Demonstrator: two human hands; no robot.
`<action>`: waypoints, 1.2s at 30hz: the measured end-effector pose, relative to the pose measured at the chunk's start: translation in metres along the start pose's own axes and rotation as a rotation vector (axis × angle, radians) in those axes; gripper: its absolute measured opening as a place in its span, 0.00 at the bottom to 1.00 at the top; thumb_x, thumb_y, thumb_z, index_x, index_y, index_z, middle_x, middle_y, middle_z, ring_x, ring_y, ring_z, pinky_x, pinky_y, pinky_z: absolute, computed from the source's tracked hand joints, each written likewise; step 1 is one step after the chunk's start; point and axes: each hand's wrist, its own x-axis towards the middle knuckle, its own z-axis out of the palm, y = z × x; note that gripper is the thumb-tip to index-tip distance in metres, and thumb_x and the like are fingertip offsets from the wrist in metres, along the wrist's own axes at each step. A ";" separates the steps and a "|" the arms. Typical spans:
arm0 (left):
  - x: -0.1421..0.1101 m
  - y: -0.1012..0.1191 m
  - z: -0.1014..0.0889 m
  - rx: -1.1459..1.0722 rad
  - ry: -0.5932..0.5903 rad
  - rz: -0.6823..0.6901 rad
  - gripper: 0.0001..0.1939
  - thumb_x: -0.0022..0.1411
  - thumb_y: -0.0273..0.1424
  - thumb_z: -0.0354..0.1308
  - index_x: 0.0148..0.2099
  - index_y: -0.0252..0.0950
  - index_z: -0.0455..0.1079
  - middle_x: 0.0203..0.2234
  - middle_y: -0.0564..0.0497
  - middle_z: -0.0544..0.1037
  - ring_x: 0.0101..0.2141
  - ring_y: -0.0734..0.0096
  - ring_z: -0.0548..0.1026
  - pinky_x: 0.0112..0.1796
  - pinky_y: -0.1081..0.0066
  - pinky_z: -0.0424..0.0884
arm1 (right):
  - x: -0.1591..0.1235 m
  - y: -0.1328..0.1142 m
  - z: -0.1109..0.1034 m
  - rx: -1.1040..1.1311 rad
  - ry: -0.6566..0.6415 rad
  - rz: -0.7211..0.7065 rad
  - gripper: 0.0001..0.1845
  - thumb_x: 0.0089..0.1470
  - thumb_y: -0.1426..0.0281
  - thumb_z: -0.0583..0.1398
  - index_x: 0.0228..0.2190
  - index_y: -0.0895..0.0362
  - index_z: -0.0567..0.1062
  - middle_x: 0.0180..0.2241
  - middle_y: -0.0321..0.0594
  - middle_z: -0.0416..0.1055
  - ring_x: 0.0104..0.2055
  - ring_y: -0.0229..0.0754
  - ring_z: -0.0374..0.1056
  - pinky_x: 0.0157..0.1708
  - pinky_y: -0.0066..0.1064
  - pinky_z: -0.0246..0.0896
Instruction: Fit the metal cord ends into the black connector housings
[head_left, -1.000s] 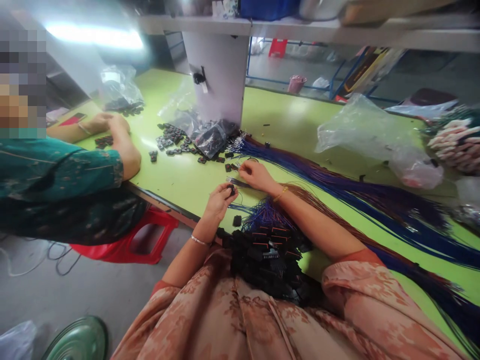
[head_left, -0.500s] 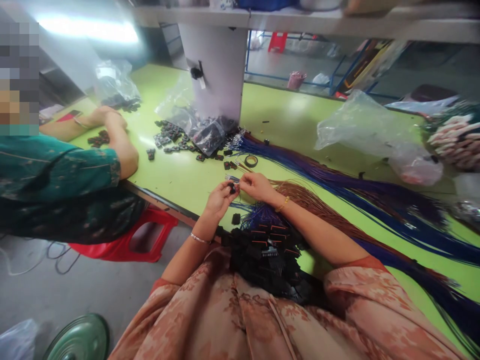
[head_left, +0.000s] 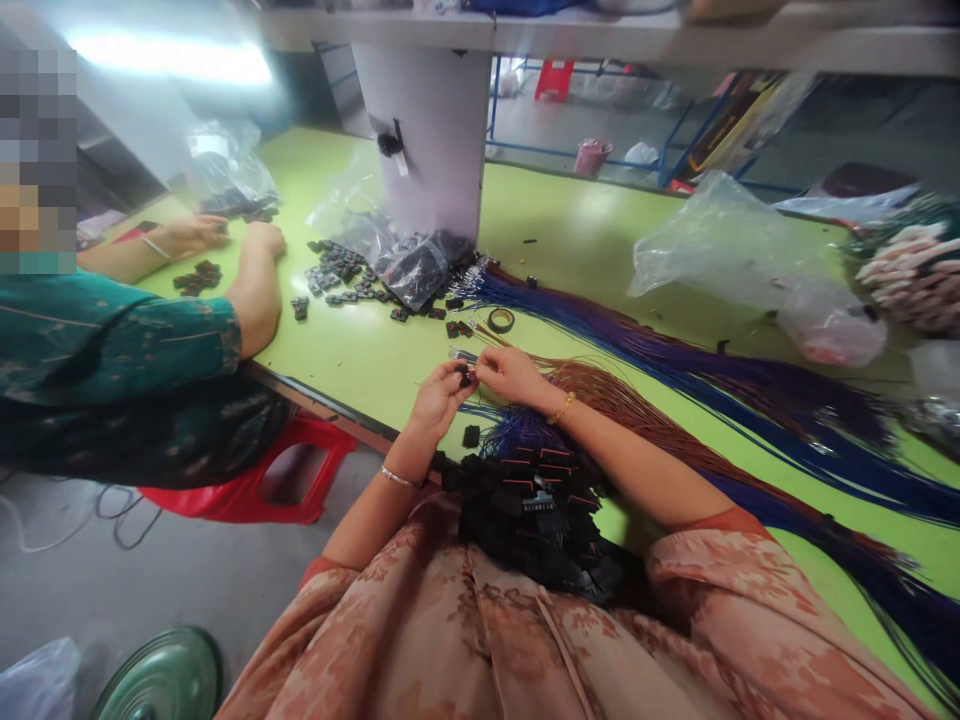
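My left hand is closed, pinching a small black plastic connector housing between thumb and fingers. Right up against it, my right hand has its fingertips pressed together on what looks like a thin wire, mostly hidden by the fingers. Brown wires and blue wires lie beneath and beside my right forearm. A loose black housing rests just below my hands. Close to my body is a heap of black connector pieces, some with orange edges.
A roll of black tape lies beyond my hands, near scattered black housings and a plastic bag. Long blue-purple wires stretch rightward. A co-worker's arm rests at left. A white post stands on the green table.
My hands stay nearly in place, with the right fingertips still against the housing and slightly shifted. The co-worker's hands, together before, are now apart.
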 end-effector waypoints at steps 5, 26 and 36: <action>-0.001 -0.002 0.001 0.086 0.028 0.028 0.08 0.55 0.19 0.56 0.38 0.33 0.69 0.32 0.50 0.76 0.34 0.75 0.74 0.50 0.61 0.68 | -0.001 -0.003 -0.002 -0.093 -0.010 -0.082 0.12 0.53 0.68 0.53 0.23 0.58 0.72 0.22 0.37 0.68 0.24 0.35 0.55 0.26 0.28 0.43; -0.084 -0.020 0.084 1.260 -0.490 0.717 0.16 0.65 0.36 0.51 0.50 0.35 0.71 0.42 0.43 0.77 0.43 0.65 0.74 0.48 0.64 0.69 | 0.032 -0.002 -0.044 0.032 -0.230 -0.130 0.10 0.48 0.69 0.55 0.23 0.60 0.73 0.20 0.34 0.68 0.23 0.32 0.56 0.25 0.25 0.47; -0.097 -0.042 0.076 1.480 -0.861 1.046 0.23 0.64 0.47 0.48 0.42 0.33 0.74 0.35 0.40 0.78 0.41 0.62 0.75 0.46 0.62 0.70 | 0.017 -0.048 0.015 -0.356 -0.357 -0.069 0.13 0.50 0.70 0.55 0.32 0.59 0.79 0.32 0.46 0.76 0.32 0.42 0.69 0.29 0.30 0.57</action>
